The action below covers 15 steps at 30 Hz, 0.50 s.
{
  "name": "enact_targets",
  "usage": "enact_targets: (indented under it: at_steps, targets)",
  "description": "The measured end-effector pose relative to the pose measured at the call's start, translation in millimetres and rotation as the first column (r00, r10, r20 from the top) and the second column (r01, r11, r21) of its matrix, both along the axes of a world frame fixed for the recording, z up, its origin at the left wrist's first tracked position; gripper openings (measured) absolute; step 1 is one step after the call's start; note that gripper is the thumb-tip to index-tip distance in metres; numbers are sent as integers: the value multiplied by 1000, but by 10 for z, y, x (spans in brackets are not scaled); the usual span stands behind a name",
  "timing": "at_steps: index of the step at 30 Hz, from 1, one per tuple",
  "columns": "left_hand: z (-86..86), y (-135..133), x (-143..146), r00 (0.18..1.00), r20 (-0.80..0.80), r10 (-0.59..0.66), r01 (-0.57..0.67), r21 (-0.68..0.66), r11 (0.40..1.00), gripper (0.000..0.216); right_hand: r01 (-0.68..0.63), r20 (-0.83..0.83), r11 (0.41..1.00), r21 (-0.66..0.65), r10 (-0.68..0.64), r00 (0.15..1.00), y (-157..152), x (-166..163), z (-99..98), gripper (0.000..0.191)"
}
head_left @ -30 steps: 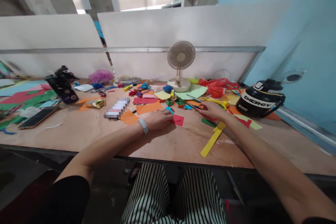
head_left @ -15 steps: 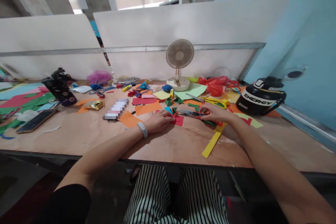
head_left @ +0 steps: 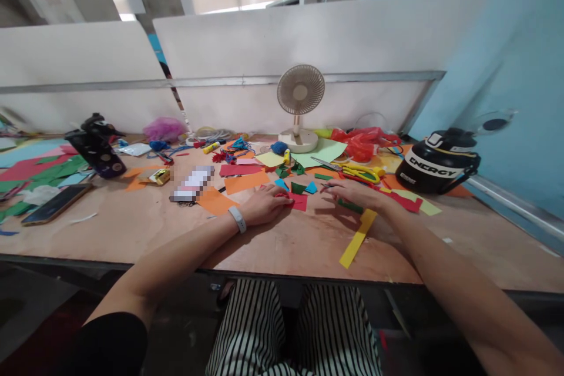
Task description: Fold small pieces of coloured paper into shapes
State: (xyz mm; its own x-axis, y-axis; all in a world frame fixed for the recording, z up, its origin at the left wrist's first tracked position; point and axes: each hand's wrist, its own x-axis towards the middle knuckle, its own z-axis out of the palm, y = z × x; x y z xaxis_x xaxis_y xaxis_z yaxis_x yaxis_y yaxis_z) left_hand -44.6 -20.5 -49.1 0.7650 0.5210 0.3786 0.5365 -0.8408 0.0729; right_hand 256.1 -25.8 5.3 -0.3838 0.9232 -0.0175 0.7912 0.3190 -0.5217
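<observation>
My left hand (head_left: pixel 267 202) rests on the table at the left edge of a small red paper (head_left: pixel 300 202). Its fingers are closed on a red paper piece at their tips. A dark green paper scrap (head_left: pixel 298 188) and a light blue scrap (head_left: pixel 311 187) lie just beyond. My right hand (head_left: pixel 348 191) hovers to the right of these, fingers reaching left and curled close together. A small dark bit shows by its fingertips; what it belongs to is hidden. Below this hand are a green strip (head_left: pixel 350 206) and a yellow paper strip (head_left: pixel 358 239).
Grey scissors (head_left: pixel 326 163) and yellow-handled scissors (head_left: pixel 363 173) lie behind my right hand. A fan (head_left: pixel 301 94) stands at the back, a black jug (head_left: pixel 434 164) at right. A phone (head_left: pixel 192 183), orange paper (head_left: pixel 215 201) and a dark bottle (head_left: pixel 97 147) are at left.
The scissor blades that pointed left from my right hand no longer show. That hand has shifted slightly left, and the blue scrap is now uncovered. My left hand stays almost still.
</observation>
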Motion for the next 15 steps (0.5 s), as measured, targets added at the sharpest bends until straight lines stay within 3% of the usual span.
enact_targets:
  at_steps: [4, 9, 15]
  targets:
    - [9, -45, 6, 1000, -5, 24, -24, 21, 999, 37, -19, -44, 999, 31, 20, 999, -4, -166, -136, 55]
    - [15, -82, 8, 999, -12, 34, -34, 24, 999, 36, -191, -14, 966, 174, 197, 980, 146, -377, -254, 51]
    - [23, -63, -54, 1000, -18, 11, -11, -2, 1000, 35, -5, 114, 962, 274, -28, 993, 270, -430, -262, 53]
